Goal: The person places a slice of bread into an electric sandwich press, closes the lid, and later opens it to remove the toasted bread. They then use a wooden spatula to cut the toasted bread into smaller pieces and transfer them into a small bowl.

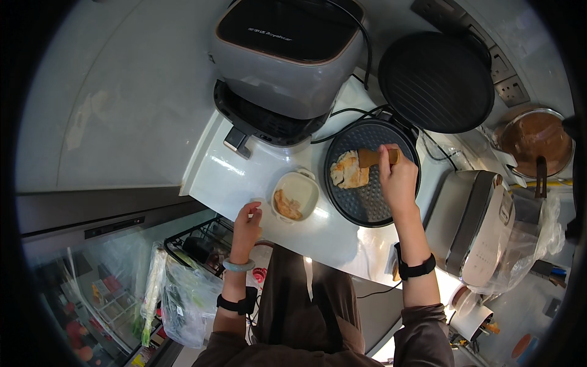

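My right hand (pixel 398 181) is closed on a brown brush or spatula (pixel 370 158), whose end rests against a browned, pale piece of food (pixel 349 170). That food lies on the dimpled black plate of an electric griddle (pixel 376 202), its round ridged lid (pixel 435 82) raised behind. Left of the griddle stands a small cream dish with two handles (pixel 310 189), holding another browned piece (pixel 287 205). Near the dish's left side, at the counter's front edge, my left hand (pixel 248 227) has its fingers bent and close together; whether anything is between them cannot be told.
A grey air fryer (pixel 289 82) stands behind the dish, its drawer (pixel 266 124) partly out. A rice cooker (pixel 472 225) is right of the griddle. Farther right are a pan (pixel 535 142) and plastic bags. Black cables cross behind the griddle. Bagged vegetables (pixel 188 293) are at lower left.
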`<state>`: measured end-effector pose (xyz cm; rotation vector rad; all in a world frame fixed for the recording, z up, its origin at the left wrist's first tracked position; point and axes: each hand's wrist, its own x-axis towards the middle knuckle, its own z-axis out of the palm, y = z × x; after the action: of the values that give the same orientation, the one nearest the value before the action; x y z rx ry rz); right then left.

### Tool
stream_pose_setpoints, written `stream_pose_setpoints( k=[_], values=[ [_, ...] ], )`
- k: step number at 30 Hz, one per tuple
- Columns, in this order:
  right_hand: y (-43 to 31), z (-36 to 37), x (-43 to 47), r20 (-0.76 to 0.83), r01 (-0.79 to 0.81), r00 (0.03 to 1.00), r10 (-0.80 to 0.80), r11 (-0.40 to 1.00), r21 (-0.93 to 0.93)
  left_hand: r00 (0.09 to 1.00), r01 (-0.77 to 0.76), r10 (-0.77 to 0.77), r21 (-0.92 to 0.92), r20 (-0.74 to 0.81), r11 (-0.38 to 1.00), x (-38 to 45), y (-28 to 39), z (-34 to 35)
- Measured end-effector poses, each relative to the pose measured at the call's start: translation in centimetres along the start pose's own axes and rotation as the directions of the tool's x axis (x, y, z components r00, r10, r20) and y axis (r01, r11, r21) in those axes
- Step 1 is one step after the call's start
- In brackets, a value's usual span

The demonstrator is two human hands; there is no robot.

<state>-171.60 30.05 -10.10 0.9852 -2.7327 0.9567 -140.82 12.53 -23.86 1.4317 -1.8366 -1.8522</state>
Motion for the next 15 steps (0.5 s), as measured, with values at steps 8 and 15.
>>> stream_pose_setpoints(
  k=[8,15],
  values=[
    [-0.3,-0.6,-0.6,-0.015,-0.016,1.000,0.016,0.999,0.030,1.000,-0.019,0.019,-0.004,0.009,1.000,0.1,0.1,0.3],
    [-0.7,-1.8,-3.5,0.130,-0.124,0.983,0.131,0.991,-0.057,0.998,-0.054,0.054,0.018,0.013,0.998,0.3,0.6,0.8]
  ],
)
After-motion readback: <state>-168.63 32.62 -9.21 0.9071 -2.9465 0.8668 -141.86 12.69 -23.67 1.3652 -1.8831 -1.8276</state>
